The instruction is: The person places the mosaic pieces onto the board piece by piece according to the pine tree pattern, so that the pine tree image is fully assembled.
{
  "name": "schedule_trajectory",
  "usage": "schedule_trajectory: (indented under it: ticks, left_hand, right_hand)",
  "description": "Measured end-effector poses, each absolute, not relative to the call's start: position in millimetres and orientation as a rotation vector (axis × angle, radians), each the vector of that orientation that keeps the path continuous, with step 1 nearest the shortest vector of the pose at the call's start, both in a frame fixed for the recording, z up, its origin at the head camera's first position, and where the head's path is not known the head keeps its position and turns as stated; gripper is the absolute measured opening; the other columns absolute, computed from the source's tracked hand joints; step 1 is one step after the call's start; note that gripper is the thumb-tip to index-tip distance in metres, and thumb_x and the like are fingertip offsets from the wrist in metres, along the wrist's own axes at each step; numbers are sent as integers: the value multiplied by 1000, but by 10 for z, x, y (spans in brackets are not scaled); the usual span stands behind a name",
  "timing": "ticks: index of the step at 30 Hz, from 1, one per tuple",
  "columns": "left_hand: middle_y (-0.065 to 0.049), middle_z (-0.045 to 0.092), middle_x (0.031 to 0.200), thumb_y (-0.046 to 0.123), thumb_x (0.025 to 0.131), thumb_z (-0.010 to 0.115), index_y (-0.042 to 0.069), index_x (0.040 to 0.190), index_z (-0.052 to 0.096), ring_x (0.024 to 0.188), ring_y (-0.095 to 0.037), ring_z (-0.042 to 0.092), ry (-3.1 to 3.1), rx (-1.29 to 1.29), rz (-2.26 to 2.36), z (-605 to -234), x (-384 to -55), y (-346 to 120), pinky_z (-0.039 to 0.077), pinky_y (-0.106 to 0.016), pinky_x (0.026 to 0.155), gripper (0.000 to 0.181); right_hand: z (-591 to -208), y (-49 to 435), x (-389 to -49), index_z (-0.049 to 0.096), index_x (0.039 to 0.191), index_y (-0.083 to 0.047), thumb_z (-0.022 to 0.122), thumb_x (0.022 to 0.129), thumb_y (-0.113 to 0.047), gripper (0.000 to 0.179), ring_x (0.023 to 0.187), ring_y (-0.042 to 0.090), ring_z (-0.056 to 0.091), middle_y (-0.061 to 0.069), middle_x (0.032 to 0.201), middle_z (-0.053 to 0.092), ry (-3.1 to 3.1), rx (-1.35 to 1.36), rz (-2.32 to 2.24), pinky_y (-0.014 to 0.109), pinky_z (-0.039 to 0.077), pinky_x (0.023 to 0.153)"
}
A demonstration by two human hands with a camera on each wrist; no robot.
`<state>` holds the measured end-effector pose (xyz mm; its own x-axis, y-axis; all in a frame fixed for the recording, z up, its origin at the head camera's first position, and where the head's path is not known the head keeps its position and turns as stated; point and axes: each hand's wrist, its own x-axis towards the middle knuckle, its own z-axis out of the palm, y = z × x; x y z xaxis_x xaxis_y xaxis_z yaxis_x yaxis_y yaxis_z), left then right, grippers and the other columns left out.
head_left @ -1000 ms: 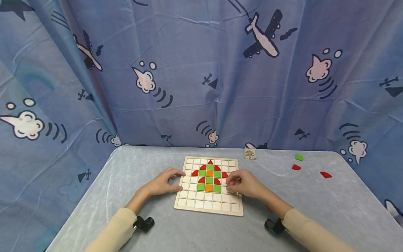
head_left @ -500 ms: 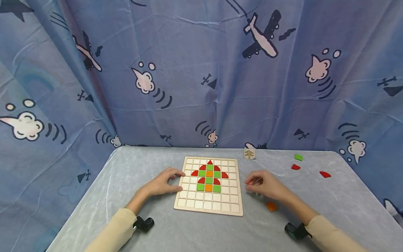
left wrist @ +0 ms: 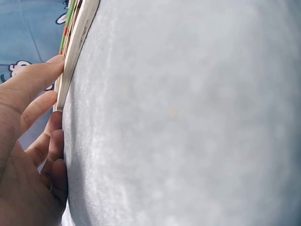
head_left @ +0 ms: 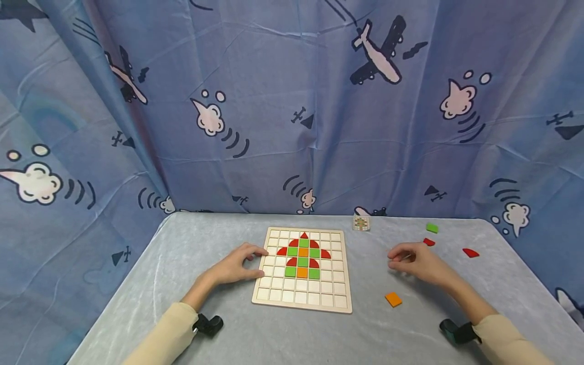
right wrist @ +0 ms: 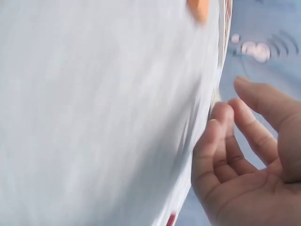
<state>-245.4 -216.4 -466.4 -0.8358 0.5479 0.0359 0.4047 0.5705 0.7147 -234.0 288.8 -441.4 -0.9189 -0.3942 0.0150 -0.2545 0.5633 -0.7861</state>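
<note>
A wooden grid board [head_left: 301, 300] lies on the table, bearing green, orange and red tiles arranged in a symmetric pattern with a red triangle at the top. My left hand [head_left: 237, 263] touches the board's left edge with thumb and index fingertips, fingers relaxed; the left wrist view shows them against the board's side [left wrist: 77, 52]. To the right of the board, my right hand [head_left: 422, 261] hovers over the table, fingers loosely bent and nothing between them. Its fingertips are left of a red rounded tile [head_left: 429, 242], which the hand partly covers.
An orange square tile [head_left: 393, 299] lies right of the board. A second red tile [head_left: 471, 252] and a green tile [head_left: 432, 228] are at the back right. A small pattern card [head_left: 362, 223] lies by the far table edge, before a printed blue curtain [head_left: 255, 172].
My right hand has moved from the board's right side to the right over the table, uncovering the orange tile. The left hand and board have stayed in place.
</note>
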Motion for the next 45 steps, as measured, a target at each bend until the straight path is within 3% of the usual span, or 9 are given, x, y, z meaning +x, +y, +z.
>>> schedule_trajectory:
  ticks: [5, 15, 21, 24, 28, 32, 39, 45]
  left_hand:
    - [-11, 53, 132, 26, 92, 79, 10, 136, 62, 113, -29, 52, 2614, 803, 1112, -4670, -2456, -2160, 42, -51, 97, 50]
    - [-10, 53, 131, 27, 92, 79, 11, 136, 62, 112, -28, 51, 2620, 796, 1104, -4679, -2461, -2164, 42, -51, 96, 50]
    - [-9, 53, 131, 27, 92, 79, 11, 136, 62, 112, -29, 51, 2616, 795, 1106, -4683, -2464, -2169, 42, -51, 97, 51]
    - [-9, 53, 131, 27, 92, 79, 11, 136, 62, 113, -29, 51, 2614, 796, 1108, -4686, -2465, -2168, 42, -51, 97, 51]
    - [-10, 53, 132, 27, 91, 79, 11, 136, 62, 113, -29, 51, 2611, 792, 1112, -4680, -2464, -2166, 42, -51, 97, 51]
    - [-10, 53, 132, 27, 91, 79, 11, 136, 62, 114, -29, 51, 2609, 788, 1115, -4670, -2461, -2164, 42, -51, 97, 51]
    - [-10, 53, 132, 27, 91, 79, 10, 136, 62, 114, -30, 51, 2604, 777, 1119, -4653, -2455, -2156, 42, -52, 98, 51]
    - [-10, 53, 132, 27, 91, 79, 11, 136, 62, 114, -30, 51, 2597, 774, 1121, -4646, -2451, -2155, 42, -52, 97, 51]
  right_hand:
    - [-4445, 3189, -2391, 69, 109, 5, 76, 93, -11, 24, 76, 21, 64, 9, 93, 67, 2677, -574, -1276, 33, 56, 63]
    - [-4397, 3523, -2441, 67, 119, 7, 75, 95, -20, 37, 84, 22, 66, 15, 104, 69, 2811, -335, -1242, 33, 56, 66]
    - [-4429, 3651, -2555, 69, 116, 5, 77, 94, -24, 38, 98, 37, 66, 18, 107, 69, 2947, -319, -1120, 30, 55, 71]
    - [-4461, 3693, -2608, 67, 119, 9, 79, 92, -26, 45, 102, 44, 64, 24, 110, 67, 2992, -296, -1075, 42, 57, 78]
    - [-4494, 3713, -2679, 62, 125, 13, 80, 91, -30, 58, 107, 50, 59, 34, 120, 61, 3013, -251, -1048, 60, 50, 88]
    - [-4506, 3725, -2738, 60, 127, 15, 81, 90, -31, 63, 111, 53, 57, 36, 124, 59, 3007, -253, -1040, 63, 46, 91]
    - [-4533, 3748, -2789, 58, 129, 15, 82, 90, -29, 64, 110, 50, 58, 35, 124, 60, 2976, -271, -1050, 58, 49, 89]
    - [-4587, 3755, -2820, 67, 118, 14, 83, 88, -19, 47, 91, 32, 61, 25, 107, 68, 3007, -273, -1045, 31, 51, 72]
